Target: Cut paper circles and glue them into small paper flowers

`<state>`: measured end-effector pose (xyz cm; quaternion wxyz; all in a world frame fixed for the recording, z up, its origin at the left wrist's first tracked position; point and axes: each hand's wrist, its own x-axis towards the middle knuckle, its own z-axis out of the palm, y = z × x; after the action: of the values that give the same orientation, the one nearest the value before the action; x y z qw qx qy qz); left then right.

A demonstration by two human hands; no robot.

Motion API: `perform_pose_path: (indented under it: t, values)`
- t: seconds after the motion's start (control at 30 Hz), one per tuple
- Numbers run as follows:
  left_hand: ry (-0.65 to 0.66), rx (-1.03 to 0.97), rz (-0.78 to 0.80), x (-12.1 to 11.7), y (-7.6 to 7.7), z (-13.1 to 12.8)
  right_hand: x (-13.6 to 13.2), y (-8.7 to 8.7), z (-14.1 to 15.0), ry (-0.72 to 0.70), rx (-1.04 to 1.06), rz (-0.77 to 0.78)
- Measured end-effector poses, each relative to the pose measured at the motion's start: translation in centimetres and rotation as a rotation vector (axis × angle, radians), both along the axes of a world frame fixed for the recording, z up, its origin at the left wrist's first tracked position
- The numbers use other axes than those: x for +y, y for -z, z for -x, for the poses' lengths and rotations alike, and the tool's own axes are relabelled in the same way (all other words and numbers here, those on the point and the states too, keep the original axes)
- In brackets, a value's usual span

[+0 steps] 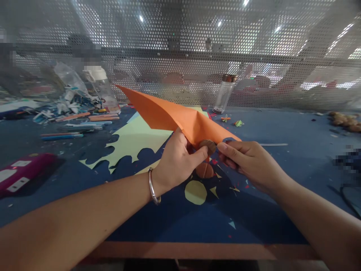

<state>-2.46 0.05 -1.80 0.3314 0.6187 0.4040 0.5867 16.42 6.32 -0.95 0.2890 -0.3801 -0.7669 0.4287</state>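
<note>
A bent sheet of orange paper [166, 113] is raised above the table. My left hand [180, 158] is closed on its lower edge, with the thumb against a round brown ridged piece [208, 146]. The fingers of my right hand [239, 152] are pinched together at the paper's lower right edge, beside that brown piece; the fingertips are partly hidden. Just below, another round brown piece [205, 170] with a line across it shows. A pale yellow paper disc [195, 192] lies on the table under my hands. Left of them rests pale green paper [141, 133] with scalloped cut-outs.
Two clear bottles, one white-capped [105, 90] and one brown-capped [224, 94], stand toward the perforated metal screen [180, 49]. Coloured sticks [93, 126] and a purple item [25, 171] are on the left. Paper scraps [214, 192] dot the blue table [175, 229].
</note>
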Motion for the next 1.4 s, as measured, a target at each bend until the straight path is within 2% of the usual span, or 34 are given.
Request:
perform_pose_path:
  t: [0.4,0.6,0.77,0.87,1.1,1.4]
  values:
    - [0.080,-0.112,0.055,-0.02,-0.24,-0.29,0.06,0.14,-0.07,-0.006,-0.001,-0.022]
    - [0.105,-0.123,0.026,0.08,-0.19,-0.17,-0.11,-0.07,-0.09,0.012,0.000,0.005]
    - [0.099,-0.116,0.047,-0.14,-0.47,-0.39,-0.12,-0.05,-0.13,0.007,-0.003,0.002]
    - [0.108,-0.169,0.042,-0.14,-0.30,-0.51,-0.15,0.10,-0.07,0.013,-0.009,0.012]
    - [0.044,-0.132,0.034,-0.14,0.14,-0.47,-0.03,0.32,0.02,0.026,-0.019,0.013]
    - [0.042,-0.153,0.036,0.10,0.28,-0.55,-0.38,0.18,0.26,0.029,0.008,0.025]
